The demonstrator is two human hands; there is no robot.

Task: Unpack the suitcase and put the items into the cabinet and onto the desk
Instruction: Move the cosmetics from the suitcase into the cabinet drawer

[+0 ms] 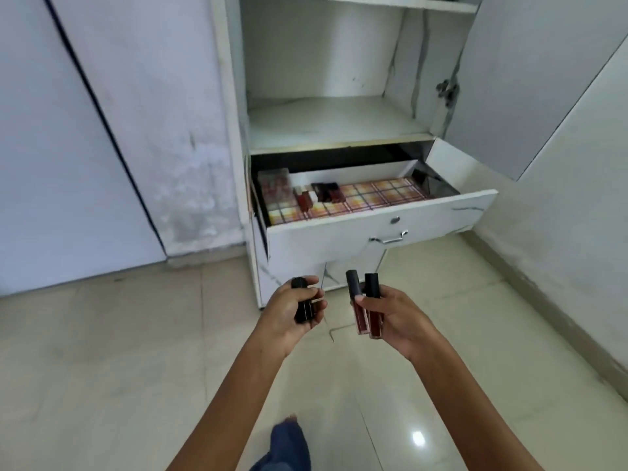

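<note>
Standing on pale tiles point(102, 368), you curl your left hand point(287, 316) round a black tube point(304, 311) while your right hand point(399, 319) pinches two glosses point(373, 322) side by side, dark caps up, red ends down, both hands just short of the cabinet point(231, 96). Beyond them the drawer point(380, 232) stands pulled out, checked liner point(380, 193) showing, with more tubes point(319, 195) and a clear box point(273, 185) packed at its left end. Above that sits a white shelf point(333, 120), and the door point(530, 79) hangs wide on the right.
</note>
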